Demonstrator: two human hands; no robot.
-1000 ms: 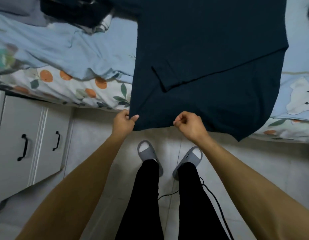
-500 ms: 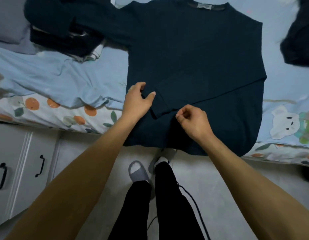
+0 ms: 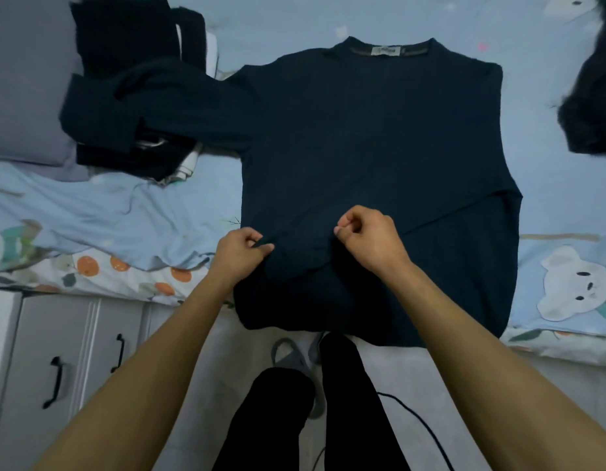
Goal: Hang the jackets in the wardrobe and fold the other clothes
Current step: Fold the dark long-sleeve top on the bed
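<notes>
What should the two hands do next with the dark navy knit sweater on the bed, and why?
Probably fold the left sleeve inward: the dark navy knit sweater lies flat, right sleeve crossing its front, cuff pinched by left hand and right hand, while the left sleeve sprawls sideways.

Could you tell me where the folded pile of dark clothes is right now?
Head view, upper left: the dark pile lies on the bed beside the grey pillow, under the sweater's outstretched sleeve.
</notes>
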